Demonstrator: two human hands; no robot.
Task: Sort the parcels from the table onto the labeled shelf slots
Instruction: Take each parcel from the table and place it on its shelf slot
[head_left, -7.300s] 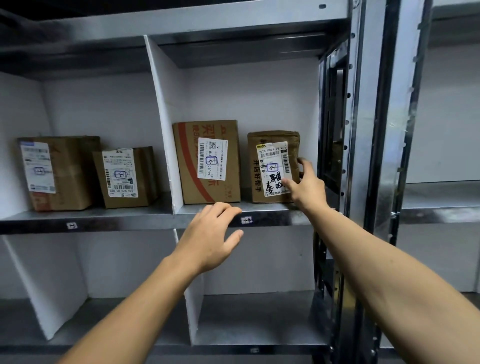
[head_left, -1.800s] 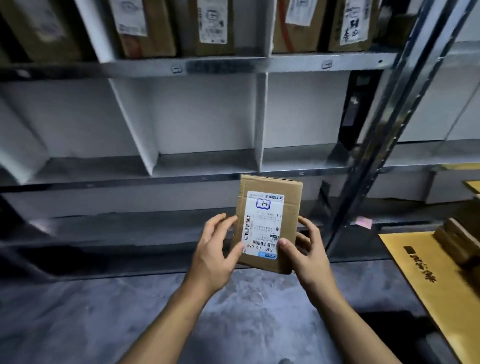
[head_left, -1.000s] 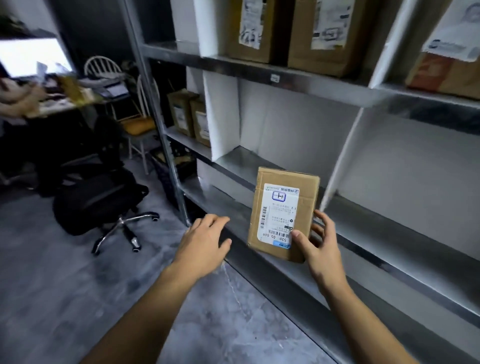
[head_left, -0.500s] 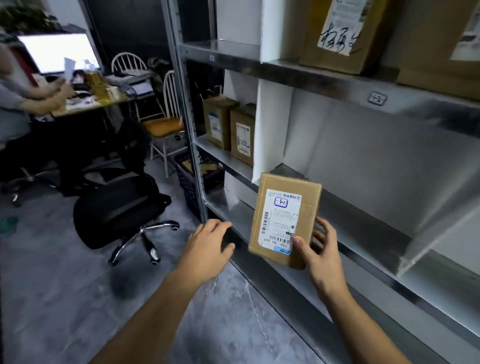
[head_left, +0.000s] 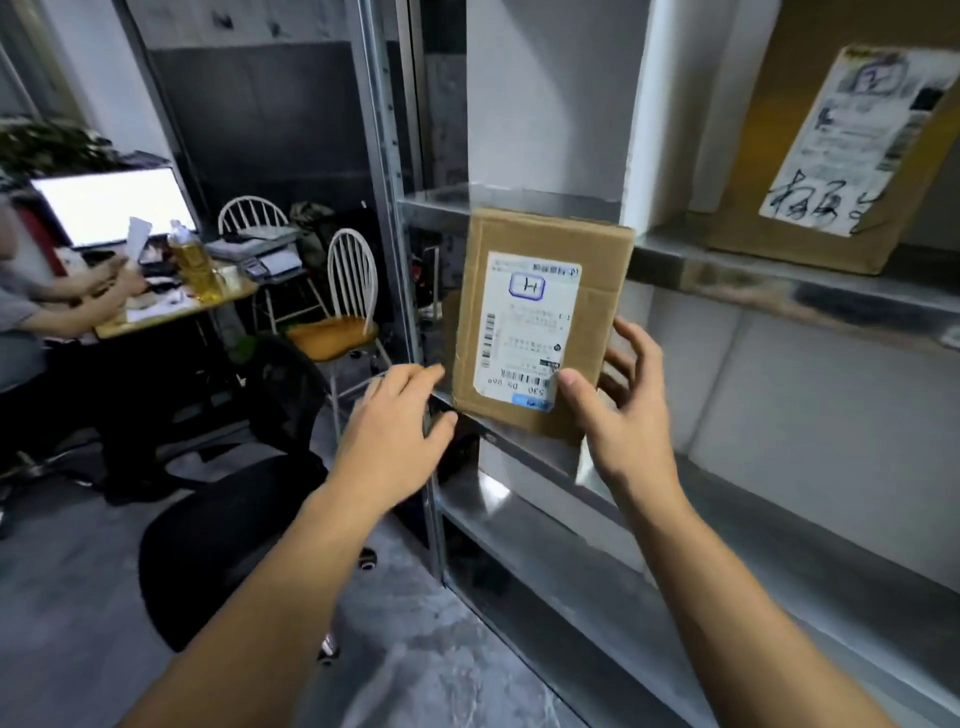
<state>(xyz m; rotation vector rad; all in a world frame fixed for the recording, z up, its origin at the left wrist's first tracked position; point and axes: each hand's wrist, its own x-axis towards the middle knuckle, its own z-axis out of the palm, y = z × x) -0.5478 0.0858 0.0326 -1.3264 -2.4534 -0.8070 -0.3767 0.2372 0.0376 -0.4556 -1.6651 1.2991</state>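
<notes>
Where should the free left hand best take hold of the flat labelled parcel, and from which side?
Take the parcel by its left long edge, coming from the left, thumb on the front and fingers behind. It stands upright and is flat, so a pinch across its thickness fits. The right hand pinches the lower right corner; the left hand is open beside that edge.

brown parcel (head_left: 540, 322), white label (head_left: 527, 332), black chair (head_left: 234, 519)
</notes>
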